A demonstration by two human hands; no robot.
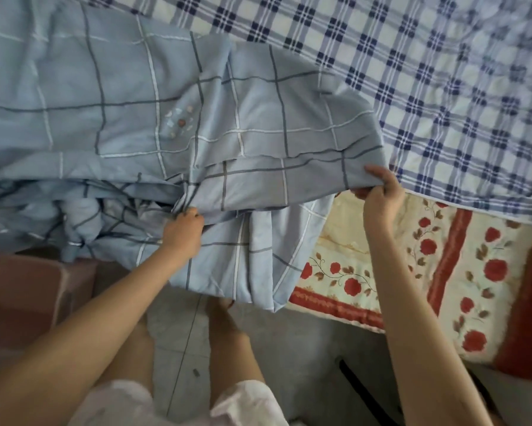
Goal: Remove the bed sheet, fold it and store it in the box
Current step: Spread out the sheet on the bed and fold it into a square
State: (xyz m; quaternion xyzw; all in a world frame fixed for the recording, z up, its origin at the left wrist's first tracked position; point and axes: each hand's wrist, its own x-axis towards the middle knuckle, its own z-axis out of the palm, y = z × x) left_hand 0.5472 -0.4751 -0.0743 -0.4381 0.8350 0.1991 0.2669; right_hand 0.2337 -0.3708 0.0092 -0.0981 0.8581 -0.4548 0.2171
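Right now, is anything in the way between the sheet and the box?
Nothing visible. The left hand and right hand grip the sheet; the box sits just below its bunched left end.

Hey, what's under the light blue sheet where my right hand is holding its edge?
A cream cover with red roses shows beneath the held edge. Farther left the light blue sheet hides what lies below.

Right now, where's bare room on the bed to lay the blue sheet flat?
Free: the navy plaid cover beyond the right hand, and the rose-print pad along the near edge. Crowded: left side, where the blue sheet bunches around the left hand above the box.
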